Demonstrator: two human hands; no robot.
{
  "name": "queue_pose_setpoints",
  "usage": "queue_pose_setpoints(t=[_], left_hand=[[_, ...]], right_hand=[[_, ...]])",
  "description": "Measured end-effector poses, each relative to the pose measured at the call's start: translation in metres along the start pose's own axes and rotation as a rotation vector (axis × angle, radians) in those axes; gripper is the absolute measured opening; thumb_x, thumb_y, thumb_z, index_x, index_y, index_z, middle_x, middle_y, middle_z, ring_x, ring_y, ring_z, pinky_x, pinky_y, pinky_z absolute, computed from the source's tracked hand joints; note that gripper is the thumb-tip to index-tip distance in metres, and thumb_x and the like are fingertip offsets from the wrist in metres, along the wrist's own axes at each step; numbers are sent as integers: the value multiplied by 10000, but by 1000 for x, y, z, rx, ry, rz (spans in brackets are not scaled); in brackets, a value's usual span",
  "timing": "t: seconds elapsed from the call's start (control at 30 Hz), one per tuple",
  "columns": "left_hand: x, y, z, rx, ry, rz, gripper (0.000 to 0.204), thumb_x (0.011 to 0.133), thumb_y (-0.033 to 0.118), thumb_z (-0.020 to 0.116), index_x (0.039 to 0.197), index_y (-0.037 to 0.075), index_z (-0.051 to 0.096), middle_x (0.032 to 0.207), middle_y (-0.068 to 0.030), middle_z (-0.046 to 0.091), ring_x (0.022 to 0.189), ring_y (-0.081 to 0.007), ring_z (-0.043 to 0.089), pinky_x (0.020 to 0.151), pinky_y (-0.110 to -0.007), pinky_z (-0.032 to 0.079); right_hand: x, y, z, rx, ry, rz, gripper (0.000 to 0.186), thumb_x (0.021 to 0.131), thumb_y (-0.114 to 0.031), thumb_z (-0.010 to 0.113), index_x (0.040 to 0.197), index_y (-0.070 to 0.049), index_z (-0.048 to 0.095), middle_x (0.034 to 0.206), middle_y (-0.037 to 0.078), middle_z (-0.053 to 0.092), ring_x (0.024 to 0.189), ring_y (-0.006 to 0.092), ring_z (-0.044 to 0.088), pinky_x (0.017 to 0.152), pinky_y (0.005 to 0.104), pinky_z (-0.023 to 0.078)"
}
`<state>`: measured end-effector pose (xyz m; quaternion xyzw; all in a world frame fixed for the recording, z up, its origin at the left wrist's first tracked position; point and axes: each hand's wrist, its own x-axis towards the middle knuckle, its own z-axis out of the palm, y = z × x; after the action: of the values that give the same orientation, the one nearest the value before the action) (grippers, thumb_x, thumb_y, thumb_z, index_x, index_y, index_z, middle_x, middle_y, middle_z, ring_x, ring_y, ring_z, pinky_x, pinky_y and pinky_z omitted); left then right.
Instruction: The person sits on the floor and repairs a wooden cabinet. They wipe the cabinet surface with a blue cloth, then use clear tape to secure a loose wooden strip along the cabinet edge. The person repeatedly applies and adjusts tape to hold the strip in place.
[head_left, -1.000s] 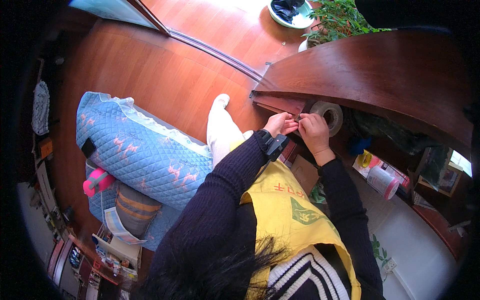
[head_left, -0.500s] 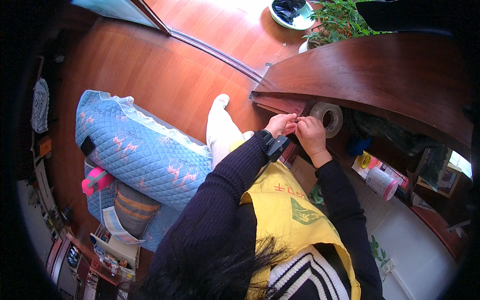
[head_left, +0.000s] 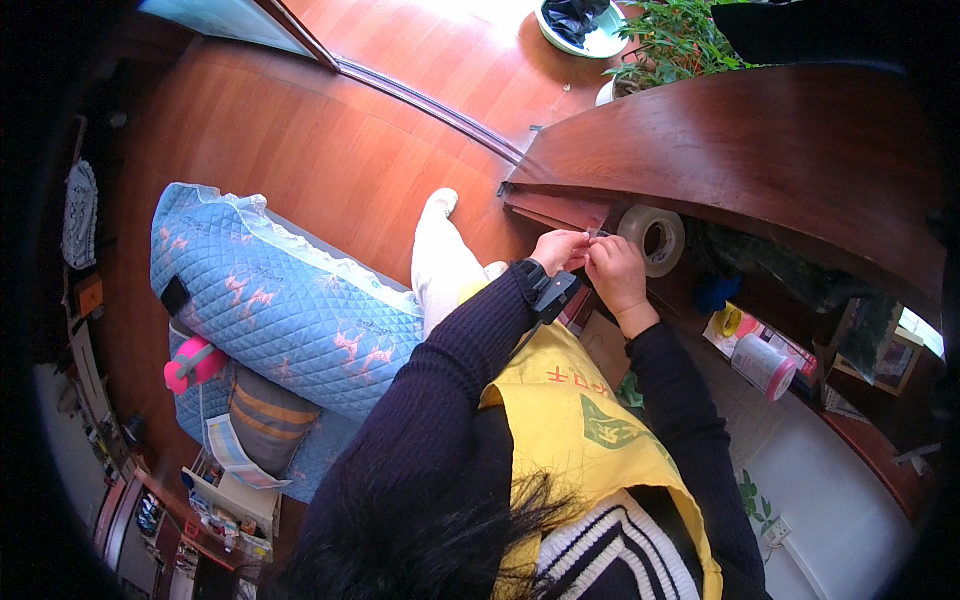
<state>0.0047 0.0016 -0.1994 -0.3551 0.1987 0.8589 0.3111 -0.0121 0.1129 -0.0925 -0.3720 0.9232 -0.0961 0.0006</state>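
My left hand (head_left: 561, 250) and my right hand (head_left: 616, 272) meet at the fingertips in front of a wooden cabinet (head_left: 740, 150). Both are closed in a pinch on a small, thin dark piece (head_left: 598, 234), too small to name. Just beyond my right hand a wide roll of clear tape (head_left: 652, 241) stands on edge, not held. Around my left wrist sits a black strapped device (head_left: 552, 291). A yellow apron (head_left: 560, 400) covers my front, below the hands.
A white tub with a pink lid (head_left: 764, 367) and a small yellow tape roll (head_left: 729, 320) lie on the shelf at right. A blue quilted sofa cover (head_left: 290, 310) spreads at left. A potted plant (head_left: 670, 50) and a basin (head_left: 603, 42) stand at the far side.
My right fingers have shifted slightly left and curled closer to my left fingertips. A little more of the small piece shows between them. The rest has barely moved.
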Motion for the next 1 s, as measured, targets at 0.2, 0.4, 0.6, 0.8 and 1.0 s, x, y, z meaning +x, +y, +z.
queue_pose_setpoints(t=[0.2,0.4,0.6,0.8,1.0], left_hand=[[6,-3,-3,43,28,-15,91,896,124,591,946,48,599,860,-52,647,731,-148,623,636,-268,530],[12,-6,-8,80,8,-14,79,898,126,594,930,55,585,857,-41,634,760,-150,623,652,-282,533],[10,-7,-7,67,18,-2,91,893,115,609,944,51,570,861,-47,631,745,-148,625,642,-283,543],[8,-9,-3,23,87,3,124,883,121,635,946,56,551,861,-49,630,736,-150,626,658,-282,558],[5,-14,-1,-5,83,46,140,874,134,652,940,76,543,840,-45,622,724,-154,622,666,-297,547]], right_hand=[[-10,1,3,15,-39,10,120,725,-122,650,800,-91,561,894,36,613,874,223,576,742,357,463],[-16,-1,1,109,-42,53,137,760,-125,642,877,-78,588,894,63,606,879,240,575,760,368,467],[-12,0,4,175,-34,183,198,782,-83,636,974,-62,590,875,97,587,859,285,563,746,388,475],[-9,2,6,94,-61,238,242,756,-75,665,985,-59,586,898,114,564,879,304,550,751,397,480],[-9,1,2,87,-112,258,258,733,-77,682,971,-59,583,905,119,561,891,307,545,753,395,480]])
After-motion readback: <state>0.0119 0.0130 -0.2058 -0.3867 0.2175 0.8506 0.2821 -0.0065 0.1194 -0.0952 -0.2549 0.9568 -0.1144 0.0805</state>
